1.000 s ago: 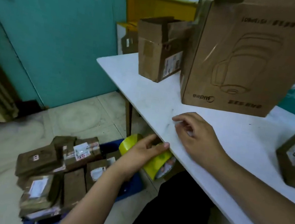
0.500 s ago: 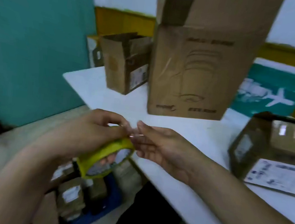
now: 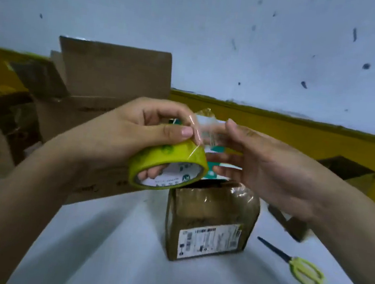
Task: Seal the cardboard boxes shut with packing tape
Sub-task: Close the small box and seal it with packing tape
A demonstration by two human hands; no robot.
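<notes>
In the head view, a yellow packing tape roll [image 3: 169, 163] is gripped by the left hand [image 3: 135, 133], with the thumb pressed flat on the roll's outer face and the curled fingers passed through its printed white core. A strip of clear tape [image 3: 203, 129] is stretched from the top of the roll toward the right hand [image 3: 268, 166]. Its free end appears to be pinched between that hand's raised thumb and forefinger, though the exact contact is blurred behind the glossy film. The remaining fingers of the right hand are extended loosely toward the roll. Both hands and the roll are held in the air just above a small cardboard box [image 3: 210, 220], which is stood on the white table [image 3: 108, 262] near its middle. A dark gap is seen along the box's top edge, glossy old tape is wrapped over its upper face, and a shipping label [image 3: 208, 242] is stuck low on the near side. A pair of scissors [image 3: 296, 266] with yellow-green handles is laid flat on the table to the right of the box, apart from it. A large open cardboard box [image 3: 109, 80] with raised flaps is stood behind the left hand, and another open box [image 3: 348, 171] is partly seen behind the right forearm. A pale wall [image 3: 219, 27] with dark specks and a yellow band [image 3: 300, 136] is seen at the back.
</notes>
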